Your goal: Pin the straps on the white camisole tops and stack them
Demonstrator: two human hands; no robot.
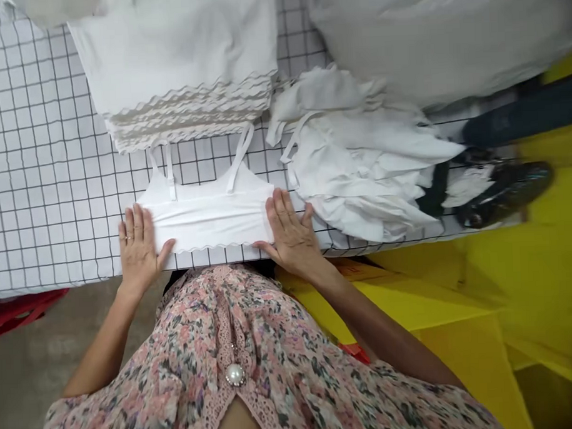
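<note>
Hands: the left hand and the right hand are laid open and flat, fingers spread, with nothing clenched or grasped (a ring is worn on the left one).

Garment: a white bralette is held flat under both palms, one at each end, with its scalloped hem towards the person and its two straps laid out at 12 o'clock.

Edges: the bralette's hem lies just beside the near edge of the grid-printed table cover; the cover extends well past the left hand at 9 o'clock.

Containers: a yellow cardboard carton stands below the table edge at 4 o'clock, and a red plastic crate is partly seen at 8 o'clock; the contents of neither can be made out.

Around: a stack of folded white garments is placed at 12 o'clock, nearly touching the straps. A heap of loose white garments lies at 2 o'clock, just beyond the right hand. A pale grey sheet hangs over the top at 1 o'clock.

Beyond: a blurred dark shoe and a dark trouser leg are seen at 3 o'clock. A floral blouse with a pearl button is worn by the person, and a concrete floor is seen at 8 o'clock.
</note>
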